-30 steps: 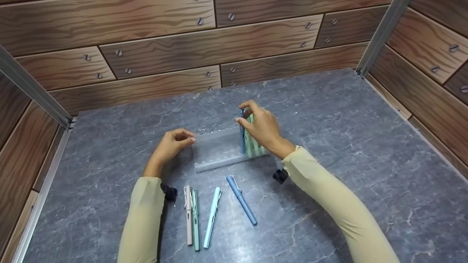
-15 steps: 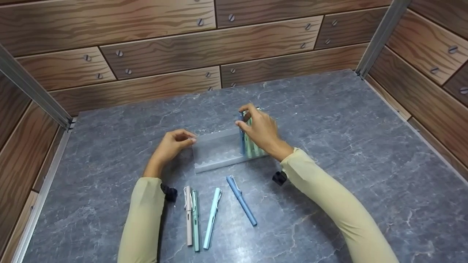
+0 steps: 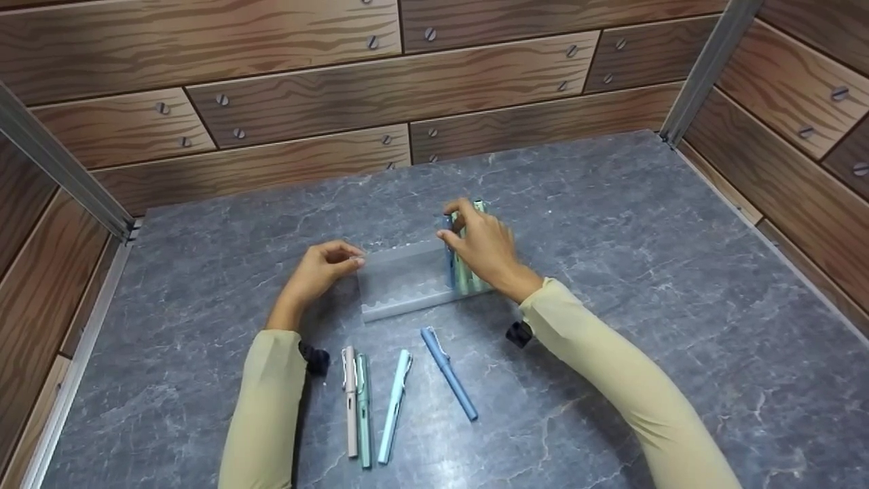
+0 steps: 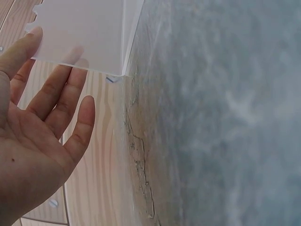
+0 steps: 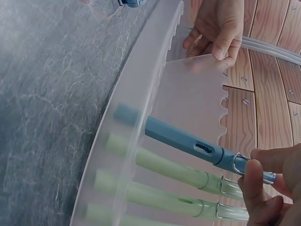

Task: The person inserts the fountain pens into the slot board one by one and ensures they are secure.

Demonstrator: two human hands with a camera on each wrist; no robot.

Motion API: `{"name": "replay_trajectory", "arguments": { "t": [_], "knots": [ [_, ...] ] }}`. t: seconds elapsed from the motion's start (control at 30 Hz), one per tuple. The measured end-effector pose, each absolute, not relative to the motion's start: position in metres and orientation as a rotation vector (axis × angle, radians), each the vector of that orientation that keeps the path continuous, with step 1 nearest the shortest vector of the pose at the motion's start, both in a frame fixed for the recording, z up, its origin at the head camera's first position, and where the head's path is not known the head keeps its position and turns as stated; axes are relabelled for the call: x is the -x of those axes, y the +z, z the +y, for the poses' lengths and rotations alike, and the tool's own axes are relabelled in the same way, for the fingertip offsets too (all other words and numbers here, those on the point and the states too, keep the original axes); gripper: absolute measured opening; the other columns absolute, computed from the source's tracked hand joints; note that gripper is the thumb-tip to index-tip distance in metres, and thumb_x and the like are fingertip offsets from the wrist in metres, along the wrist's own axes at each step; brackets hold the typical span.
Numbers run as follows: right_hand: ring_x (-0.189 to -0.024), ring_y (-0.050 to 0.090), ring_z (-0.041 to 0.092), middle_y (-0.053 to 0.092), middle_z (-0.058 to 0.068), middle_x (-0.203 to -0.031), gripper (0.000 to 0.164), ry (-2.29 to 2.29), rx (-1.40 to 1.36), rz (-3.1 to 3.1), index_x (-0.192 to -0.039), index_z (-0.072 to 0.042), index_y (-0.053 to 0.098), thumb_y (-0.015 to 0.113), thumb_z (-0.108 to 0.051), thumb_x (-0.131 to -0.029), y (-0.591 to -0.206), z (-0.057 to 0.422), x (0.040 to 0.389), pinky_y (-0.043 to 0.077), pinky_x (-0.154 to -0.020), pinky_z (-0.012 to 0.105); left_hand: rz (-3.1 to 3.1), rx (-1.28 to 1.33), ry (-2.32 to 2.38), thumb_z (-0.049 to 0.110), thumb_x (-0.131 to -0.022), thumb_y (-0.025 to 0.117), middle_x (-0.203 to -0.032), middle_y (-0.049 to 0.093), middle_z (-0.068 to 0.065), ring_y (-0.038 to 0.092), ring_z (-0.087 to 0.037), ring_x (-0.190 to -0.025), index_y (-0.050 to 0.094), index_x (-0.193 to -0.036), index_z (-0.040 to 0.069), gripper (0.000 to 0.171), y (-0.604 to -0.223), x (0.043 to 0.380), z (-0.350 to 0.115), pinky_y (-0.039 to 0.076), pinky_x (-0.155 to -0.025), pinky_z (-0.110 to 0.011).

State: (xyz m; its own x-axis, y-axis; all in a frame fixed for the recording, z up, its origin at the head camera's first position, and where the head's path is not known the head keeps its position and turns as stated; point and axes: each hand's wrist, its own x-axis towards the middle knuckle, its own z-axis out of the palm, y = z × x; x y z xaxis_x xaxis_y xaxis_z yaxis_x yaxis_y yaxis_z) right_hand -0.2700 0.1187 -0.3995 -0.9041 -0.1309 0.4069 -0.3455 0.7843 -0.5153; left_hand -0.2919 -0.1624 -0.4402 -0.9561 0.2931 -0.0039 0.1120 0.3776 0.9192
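Note:
A frosted pen rack (image 3: 400, 278) stands on the grey stone-look table (image 3: 611, 238). My left hand (image 3: 353, 257) pinches the rack's top left corner, thumb on one side and fingers behind the panel (image 4: 89, 28). My right hand (image 3: 449, 223) pinches the cap end of a blue pen (image 3: 449, 268) that stands in a slot of the rack. In the right wrist view the blue pen (image 5: 178, 139) passes through the rack (image 5: 188, 89), with several green pens (image 5: 164, 165) in the slots beside it. Those green pens (image 3: 467, 275) are partly hidden behind my right hand.
Several loose pens lie near the table's front: a beige one (image 3: 349, 401), a green one (image 3: 363, 407), a pale blue one (image 3: 394, 404) and a blue one (image 3: 448, 372). Wood-pattern walls (image 3: 305, 102) and metal rails (image 3: 61, 170) enclose the table on three sides.
My right hand has moved down a little, and the blue pen sits lower in the rack. The left hand and the loose pens have stayed put.

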Motion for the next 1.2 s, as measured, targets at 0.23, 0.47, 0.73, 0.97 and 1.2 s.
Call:
{"name": "replay_trajectory", "arguments": {
  "t": [0.23,0.47,0.73,0.97,1.2],
  "knots": [
    [-0.057,0.055,0.017,0.073,0.002,-0.09,0.039,0.872,-0.395,-2.701,-0.122,-0.016,0.059,0.069,-0.033,-0.089,-0.396,0.123,0.27,0.039,-0.053,0.03,2.465,-0.368,1.608,0.008,-0.09,0.066,-0.094,0.068,-0.003,0.059,-0.004,-0.08,0.066,-0.108,-0.007,0.023,-0.414,0.276,-0.156,0.049,-0.077,-0.023],
    [-0.046,0.056,0.01,0.073,0.003,-0.088,0.047,0.891,-0.491,-2.811,-0.136,-0.019,0.05,0.067,-0.023,-0.092,-0.396,0.129,0.271,0.04,-0.049,0.026,2.451,-0.362,1.607,0.009,-0.09,0.066,-0.095,0.068,-0.003,0.058,-0.005,-0.081,0.065,-0.109,-0.007,0.025,-0.413,0.276,-0.157,0.048,-0.078,-0.026],
    [-0.042,0.051,0.009,0.064,-0.001,-0.065,0.049,0.845,-0.455,-2.844,-0.139,-0.023,0.046,0.064,-0.023,-0.093,-0.399,0.129,0.27,0.034,-0.044,0.025,2.434,-0.359,1.626,0.009,-0.089,0.067,-0.088,0.066,0.003,0.057,-0.006,-0.079,0.065,-0.108,-0.008,0.025,-0.414,0.276,-0.157,0.049,-0.081,-0.035],
    [-0.042,0.053,0.009,0.062,-0.003,-0.06,0.05,0.837,-0.419,-2.896,-0.141,-0.028,0.045,0.063,-0.027,-0.094,-0.398,0.125,0.271,0.032,-0.042,0.025,2.433,-0.367,1.635,0.009,-0.089,0.067,-0.087,0.066,0.003,0.058,-0.004,-0.079,0.066,-0.108,-0.008,0.025,-0.416,0.277,-0.157,0.049,-0.079,-0.029],
    [-0.044,0.053,0.009,0.063,-0.003,-0.059,0.052,0.812,-0.389,-2.912,-0.142,-0.03,0.043,0.063,-0.027,-0.094,-0.4,0.123,0.274,0.032,-0.041,0.025,2.449,-0.365,1.627,0.009,-0.089,0.067,-0.089,0.067,0.001,0.058,-0.004,-0.079,0.066,-0.108,-0.007,0.025,-0.416,0.275,-0.157,0.047,-0.074,-0.021]
  ]
}}
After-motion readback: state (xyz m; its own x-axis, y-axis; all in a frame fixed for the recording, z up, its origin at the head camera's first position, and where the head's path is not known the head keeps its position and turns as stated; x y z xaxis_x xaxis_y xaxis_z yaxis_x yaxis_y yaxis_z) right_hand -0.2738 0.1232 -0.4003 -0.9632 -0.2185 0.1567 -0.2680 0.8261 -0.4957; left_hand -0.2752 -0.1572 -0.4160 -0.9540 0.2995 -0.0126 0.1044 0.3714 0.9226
